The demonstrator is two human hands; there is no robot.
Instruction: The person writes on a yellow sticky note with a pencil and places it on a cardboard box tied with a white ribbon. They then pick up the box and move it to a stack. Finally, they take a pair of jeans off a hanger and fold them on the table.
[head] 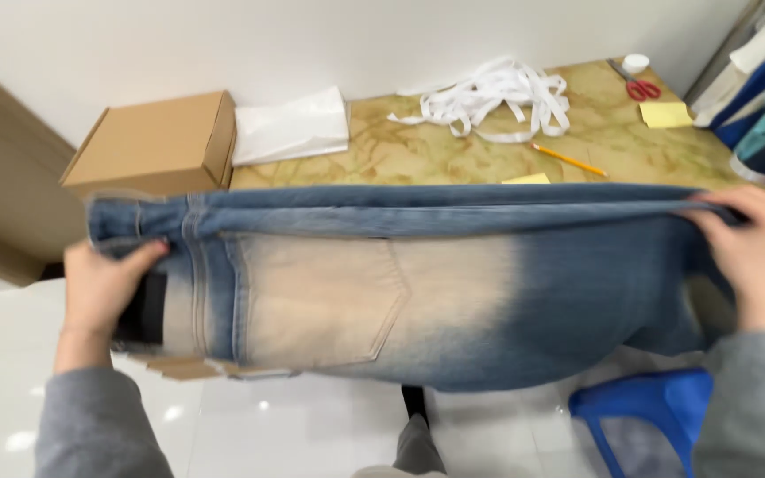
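A pair of faded blue jeans (453, 283) hangs stretched sideways in front of me, back pocket showing, with a pale worn patch in the middle. My left hand (108, 288) grips the waistband end at the left, beside a dark patch and cardboard tags. My right hand (750, 243) grips the folded legs at the right. Both arms wear grey sleeves. The jeans hide the near edge of the table.
Behind the jeans a yellow marbled table (418, 155) carries a cardboard box (157, 142), a white bag (292, 128), tangled white ribbon (498, 97), a pencil (568, 159), yellow sticky notes (666, 113) and red scissors (637, 86). A blue stool (644, 412) stands on the white tiled floor.
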